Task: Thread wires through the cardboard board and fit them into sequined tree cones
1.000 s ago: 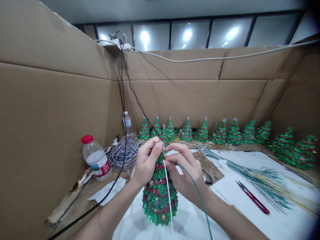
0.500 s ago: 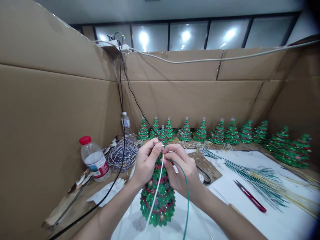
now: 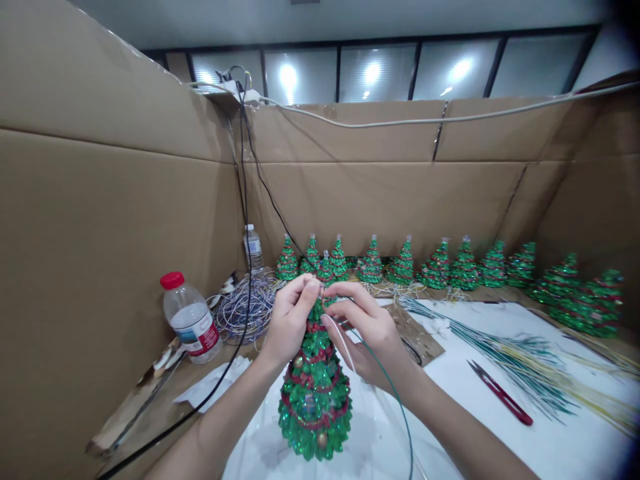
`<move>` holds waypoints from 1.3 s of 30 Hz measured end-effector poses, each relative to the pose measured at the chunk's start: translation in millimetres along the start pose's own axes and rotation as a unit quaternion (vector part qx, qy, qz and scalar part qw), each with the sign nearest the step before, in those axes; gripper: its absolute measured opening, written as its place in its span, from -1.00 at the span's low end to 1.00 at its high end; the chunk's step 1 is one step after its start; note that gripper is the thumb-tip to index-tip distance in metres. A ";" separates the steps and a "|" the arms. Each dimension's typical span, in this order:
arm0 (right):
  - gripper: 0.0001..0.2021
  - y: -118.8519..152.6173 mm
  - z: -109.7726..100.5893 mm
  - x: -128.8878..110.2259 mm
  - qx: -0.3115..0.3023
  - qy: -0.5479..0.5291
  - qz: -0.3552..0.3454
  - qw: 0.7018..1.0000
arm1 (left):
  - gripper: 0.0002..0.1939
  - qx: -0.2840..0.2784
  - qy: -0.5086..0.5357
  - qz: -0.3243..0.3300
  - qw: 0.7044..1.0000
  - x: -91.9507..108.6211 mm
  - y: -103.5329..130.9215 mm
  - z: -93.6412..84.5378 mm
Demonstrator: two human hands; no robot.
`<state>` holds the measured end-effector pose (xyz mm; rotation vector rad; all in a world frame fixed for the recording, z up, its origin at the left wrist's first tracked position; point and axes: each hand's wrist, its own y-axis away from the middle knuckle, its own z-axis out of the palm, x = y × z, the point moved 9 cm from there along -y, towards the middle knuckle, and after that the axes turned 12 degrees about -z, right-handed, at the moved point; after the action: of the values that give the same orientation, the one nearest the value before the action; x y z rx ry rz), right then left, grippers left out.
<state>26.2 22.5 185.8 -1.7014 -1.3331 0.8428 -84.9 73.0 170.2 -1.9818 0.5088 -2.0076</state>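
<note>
A large green Christmas tree ornament (image 3: 314, 407) with red garland and gold baubles stands upright in front of me. Its top is hidden behind my hands. My left hand (image 3: 291, 315) is closed in a pinch at the treetop, and what lies between its fingertips is too small to make out. Close beside it, my right hand (image 3: 367, 330) has curled fingers, with the thumb by a white wire (image 3: 344, 341) that bends down over the palm. From the same hand a green wire (image 3: 401, 407) hangs toward the table's front edge.
Small tree ornaments (image 3: 401, 263) line the back. Red-handled snips (image 3: 503, 395) and a bundle of green and yellow wires (image 3: 500, 353) lie at right. Left are a red-capped bottle (image 3: 193, 320), tangled wire (image 3: 245, 310) and a black cord (image 3: 220, 393) crossing the bench.
The white wire, earlier hanging straight down in front of the tree, now curves to the right over my right palm. The green wire has swung right. My right fingers have spread somewhat.
</note>
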 end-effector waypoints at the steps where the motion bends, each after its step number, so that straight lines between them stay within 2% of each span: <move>1: -0.87 0.1 -0.7 -1.6 0.005 0.012 -0.011 1.000 | -0.68 -0.002 0.001 0.000 1.000 0.1 0.2 0.0; 5: -0.85 1.0 -1.4 -9.0 0.020 0.057 -0.060 0.996 | -0.68 -0.010 -0.003 0.000 1.000 0.1 0.8 1.5; 8: -0.84 0.8 -1.1 -9.3 0.019 0.063 -0.066 0.996 | -0.67 -0.010 -0.008 -0.002 1.000 0.2 0.7 2.4; 14: -0.87 -1.1 -4.1 -3.6 0.024 -0.001 -0.025 0.999 | -0.66 -0.002 -0.011 -0.015 1.000 -0.4 0.5 1.2; 28: -0.85 2.5 2.7 -4.5 -0.015 0.017 -0.020 1.000 | -0.67 -0.005 -0.010 -0.008 1.000 -1.0 -0.6 2.3; 37: -0.84 0.3 -0.9 -1.1 0.009 -0.014 0.002 1.000 | -0.67 -0.008 -0.007 -0.014 1.000 0.8 -0.6 1.1; 39: -0.87 -0.1 -2.2 2.9 0.014 -0.040 0.025 0.999 | -0.67 -0.007 0.001 -0.016 1.000 0.9 -0.8 0.5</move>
<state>28.7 24.9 186.8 -1.7009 -1.3302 0.9622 -84.4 73.2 171.3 -2.0093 0.4975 -2.0294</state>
